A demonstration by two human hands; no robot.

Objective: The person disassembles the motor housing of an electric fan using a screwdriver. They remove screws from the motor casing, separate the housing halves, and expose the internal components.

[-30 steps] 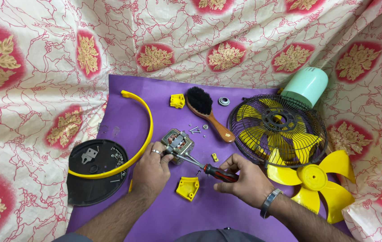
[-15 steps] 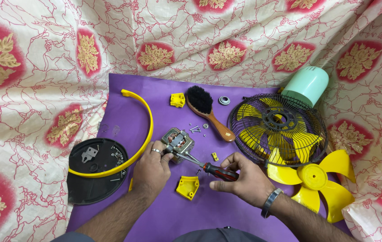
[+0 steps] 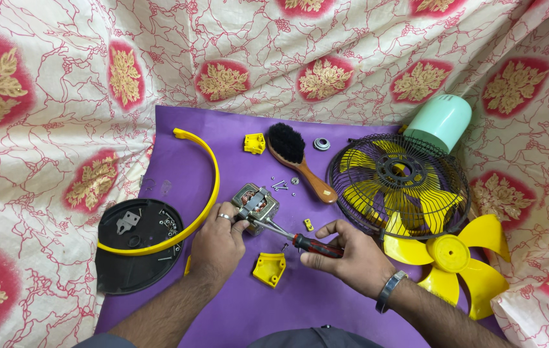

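Note:
A small fan motor (image 3: 256, 203) with copper windings and a metal frame rests on the purple mat (image 3: 235, 138). My left hand (image 3: 218, 243) grips its near left side, a ring on one finger. My right hand (image 3: 345, 254) holds a screwdriver (image 3: 313, 246) with a red and black handle. Its metal shaft points up-left and its tip touches the motor's lower right edge. A yellow plastic bracket (image 3: 269, 269) lies on the mat just below the shaft, between my hands.
A wooden brush (image 3: 295, 158), several loose screws (image 3: 282, 186), a small yellow block (image 3: 254, 143) and a bearing (image 3: 321, 144) lie behind the motor. Right: black fan guard (image 3: 398, 185), yellow blade (image 3: 456, 259), mint housing (image 3: 441, 123). Left: yellow arc (image 3: 200, 193), black base (image 3: 136, 245).
My right hand has shifted its fingers slightly on the screwdriver handle. The motor and my left hand have stayed in place.

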